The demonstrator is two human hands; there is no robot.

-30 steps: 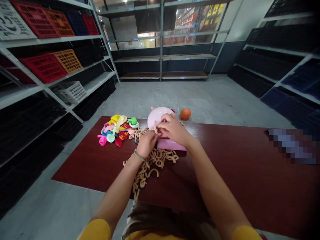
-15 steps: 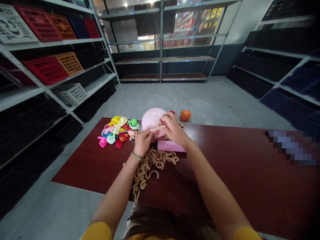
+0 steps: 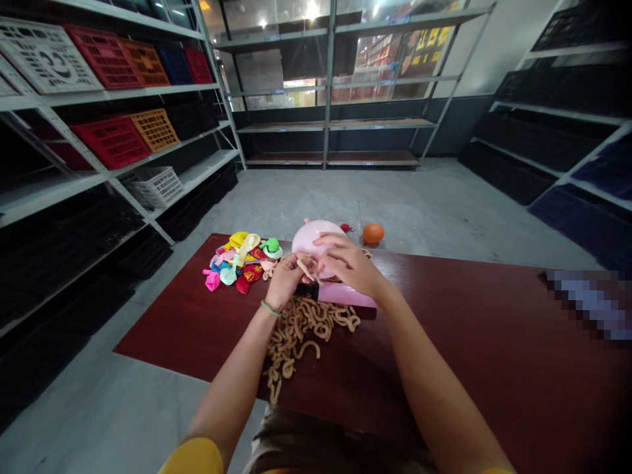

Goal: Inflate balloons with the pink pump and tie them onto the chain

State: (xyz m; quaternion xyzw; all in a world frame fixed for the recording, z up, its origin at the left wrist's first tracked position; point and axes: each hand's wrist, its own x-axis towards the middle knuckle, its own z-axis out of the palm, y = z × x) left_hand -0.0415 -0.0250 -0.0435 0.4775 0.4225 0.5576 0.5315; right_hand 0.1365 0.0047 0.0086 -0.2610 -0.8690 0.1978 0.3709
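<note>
Your left hand (image 3: pixel 285 280) and right hand (image 3: pixel 348 266) meet at frame centre over the table (image 3: pixel 444 342), a single strip (image 3: pixel 305 265) between them. Behind them sits the inflated balloon (image 3: pixel 311 237); left of it lies the heap of flat balloons (image 3: pixel 239 260). Under your right hand lies the tube (image 3: pixel 345 296), and the pile of curved strips (image 3: pixel 301 329) lies below. The small balloon (image 3: pixel 373 233) sits just past the table's far edge. Crate racks (image 3: pixel 113 131) fill the upper left.

left hand (image 3: pixel 285 280) + right hand (image 3: pixel 345 264) pinch tan strip (image 3: pixel 307 266) | pink balloon (image 3: pixel 316 237) behind | red table (image 3: pixel 469 329)

Open table (image 3: pixel 469 342) is shown at centre right of the frame; the centre is obstructed by tan loops (image 3: pixel 301 329), the centre left by limp balloons (image 3: pixel 237 263).
</note>
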